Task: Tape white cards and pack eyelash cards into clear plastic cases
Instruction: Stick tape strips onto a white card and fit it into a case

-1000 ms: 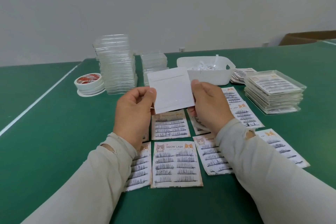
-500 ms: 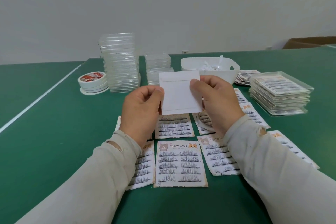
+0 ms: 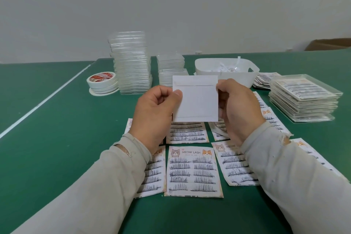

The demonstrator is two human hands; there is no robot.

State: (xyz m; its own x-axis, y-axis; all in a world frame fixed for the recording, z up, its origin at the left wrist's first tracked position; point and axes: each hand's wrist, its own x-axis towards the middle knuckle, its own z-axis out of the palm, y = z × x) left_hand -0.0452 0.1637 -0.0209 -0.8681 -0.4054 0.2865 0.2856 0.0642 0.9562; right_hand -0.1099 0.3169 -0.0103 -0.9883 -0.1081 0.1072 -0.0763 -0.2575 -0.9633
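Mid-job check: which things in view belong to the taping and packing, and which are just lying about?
Job:
white card, pinched by left hand and right hand
eyelash cards
empty clear cases
tape rolls
packed cases

Lying about:
white bin of scraps
cardboard box

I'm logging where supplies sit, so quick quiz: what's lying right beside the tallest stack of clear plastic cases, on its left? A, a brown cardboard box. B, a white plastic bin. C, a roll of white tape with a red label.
C: the roll of white tape with a red label lies on the green table just left of the tallest stack of clear plastic cases.
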